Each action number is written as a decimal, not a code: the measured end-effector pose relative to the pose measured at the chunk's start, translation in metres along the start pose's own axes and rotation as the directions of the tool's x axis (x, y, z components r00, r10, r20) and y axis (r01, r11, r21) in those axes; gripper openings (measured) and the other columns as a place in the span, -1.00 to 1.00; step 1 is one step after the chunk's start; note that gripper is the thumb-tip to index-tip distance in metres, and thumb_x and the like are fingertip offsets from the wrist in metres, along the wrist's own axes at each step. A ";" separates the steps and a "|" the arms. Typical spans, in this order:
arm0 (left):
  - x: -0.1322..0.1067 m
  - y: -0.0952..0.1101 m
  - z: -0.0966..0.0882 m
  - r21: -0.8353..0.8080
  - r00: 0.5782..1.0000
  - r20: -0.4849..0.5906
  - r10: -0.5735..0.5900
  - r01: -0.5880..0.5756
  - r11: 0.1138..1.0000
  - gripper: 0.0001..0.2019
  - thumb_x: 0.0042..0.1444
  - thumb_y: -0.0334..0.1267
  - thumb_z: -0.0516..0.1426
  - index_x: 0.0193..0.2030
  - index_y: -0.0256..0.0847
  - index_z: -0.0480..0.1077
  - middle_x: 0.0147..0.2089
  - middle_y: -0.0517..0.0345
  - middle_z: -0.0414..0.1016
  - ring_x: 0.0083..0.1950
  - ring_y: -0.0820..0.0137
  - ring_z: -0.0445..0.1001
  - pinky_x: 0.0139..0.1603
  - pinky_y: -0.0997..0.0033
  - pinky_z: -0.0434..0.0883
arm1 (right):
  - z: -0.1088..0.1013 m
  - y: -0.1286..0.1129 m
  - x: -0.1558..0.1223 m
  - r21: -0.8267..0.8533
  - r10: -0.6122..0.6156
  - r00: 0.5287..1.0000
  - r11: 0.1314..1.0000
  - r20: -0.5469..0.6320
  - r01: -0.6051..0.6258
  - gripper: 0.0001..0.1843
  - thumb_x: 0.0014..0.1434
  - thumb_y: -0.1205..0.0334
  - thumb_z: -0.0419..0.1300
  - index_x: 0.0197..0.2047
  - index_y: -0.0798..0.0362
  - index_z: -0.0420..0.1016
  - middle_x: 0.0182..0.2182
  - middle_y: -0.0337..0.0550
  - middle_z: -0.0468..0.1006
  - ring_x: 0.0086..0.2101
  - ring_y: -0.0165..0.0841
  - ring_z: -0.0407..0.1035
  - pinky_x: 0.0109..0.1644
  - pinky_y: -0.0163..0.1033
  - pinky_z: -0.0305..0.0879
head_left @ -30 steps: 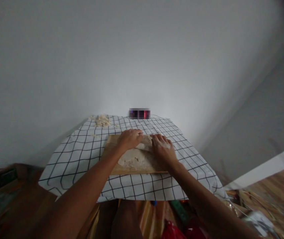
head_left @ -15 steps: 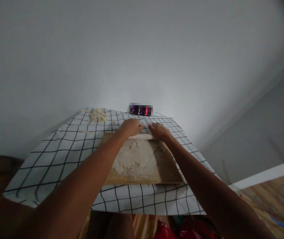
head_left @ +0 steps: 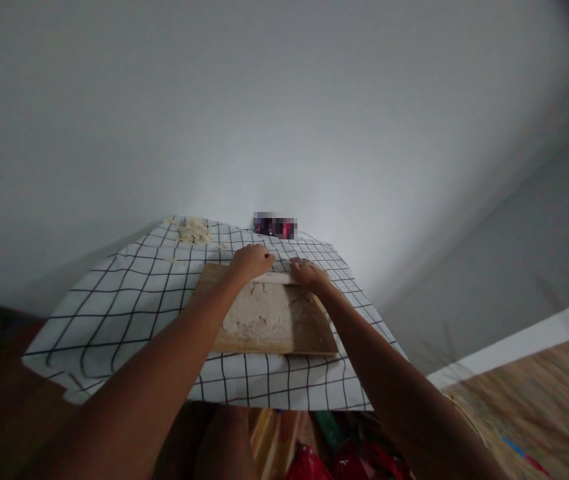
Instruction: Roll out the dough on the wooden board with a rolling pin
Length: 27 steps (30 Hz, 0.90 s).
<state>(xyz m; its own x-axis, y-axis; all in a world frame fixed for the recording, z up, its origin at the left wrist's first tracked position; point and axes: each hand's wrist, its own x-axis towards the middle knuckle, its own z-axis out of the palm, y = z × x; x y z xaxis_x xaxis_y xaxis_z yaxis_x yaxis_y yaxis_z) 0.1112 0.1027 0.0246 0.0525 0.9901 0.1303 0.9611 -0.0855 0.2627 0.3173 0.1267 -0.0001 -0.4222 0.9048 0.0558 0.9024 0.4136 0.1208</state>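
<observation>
A flat sheet of pale dough (head_left: 257,310) with cracks and a ragged near edge lies on a wooden board (head_left: 317,343). Across the far end of the dough is a floury rolling pin (head_left: 280,278). My left hand (head_left: 253,260) is closed over the pin's left part, knuckles up. Over its right part my right hand (head_left: 309,273) is curled in the same way. Both hands hide the ends of the pin. The far edge of the board is partly covered by the hands.
A white cloth with black grid lines (head_left: 119,307) covers the table. A heap of dough scraps (head_left: 194,231) lies at the back left. Behind the hands, a phone (head_left: 275,227) leans on the wall (head_left: 284,120). Red plastic bags (head_left: 309,463) are below the table's front edge.
My viewpoint has shifted, so the board, table and hands appear a little further left. Both hands stay on the rolling pin at the far end of the dough.
</observation>
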 end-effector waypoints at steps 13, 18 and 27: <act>-0.078 0.016 0.022 -0.014 0.992 -0.122 0.046 -0.048 0.999 -0.58 0.65 -0.10 0.08 0.30 -0.30 0.66 0.51 -0.36 0.59 0.59 -0.22 0.40 0.59 -0.46 0.29 | 0.007 -0.018 -0.087 0.067 -0.027 0.991 0.997 -0.134 0.036 -0.57 0.70 0.31 -0.04 0.29 0.08 0.65 0.45 0.15 0.62 0.59 -0.16 0.27 0.66 0.03 0.20; -0.107 0.013 0.025 0.024 0.979 -0.144 0.141 -0.139 0.990 -0.54 0.65 -0.18 -0.01 0.38 -0.24 0.64 0.58 -0.27 0.54 0.65 -0.14 0.39 0.68 -0.35 0.28 | 0.006 -0.026 -0.115 0.134 0.004 0.986 0.991 -0.165 0.019 -0.66 0.69 0.19 0.08 0.30 -0.07 0.65 0.33 0.04 0.73 0.44 -0.15 0.50 0.56 -0.02 0.37; -0.144 -0.016 0.015 0.035 0.965 -0.076 0.250 -0.248 0.968 -0.52 0.55 -0.18 0.13 0.51 -0.02 0.58 0.58 0.00 0.58 0.64 0.04 0.47 0.72 -0.12 0.34 | 0.008 -0.044 -0.144 0.386 0.150 0.954 0.922 -0.261 -0.039 -0.69 0.62 -0.10 0.25 0.24 -0.22 0.72 0.33 -0.07 0.72 0.42 -0.10 0.47 0.50 0.07 0.42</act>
<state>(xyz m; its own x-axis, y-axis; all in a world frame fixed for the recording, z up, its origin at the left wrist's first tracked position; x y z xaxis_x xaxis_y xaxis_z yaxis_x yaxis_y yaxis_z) 0.0924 -0.0371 -0.0125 0.2700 0.9260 0.2637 0.9271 -0.3240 0.1885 0.3390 -0.0209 -0.0216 -0.2896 0.8985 0.3299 0.8816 0.3846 -0.2736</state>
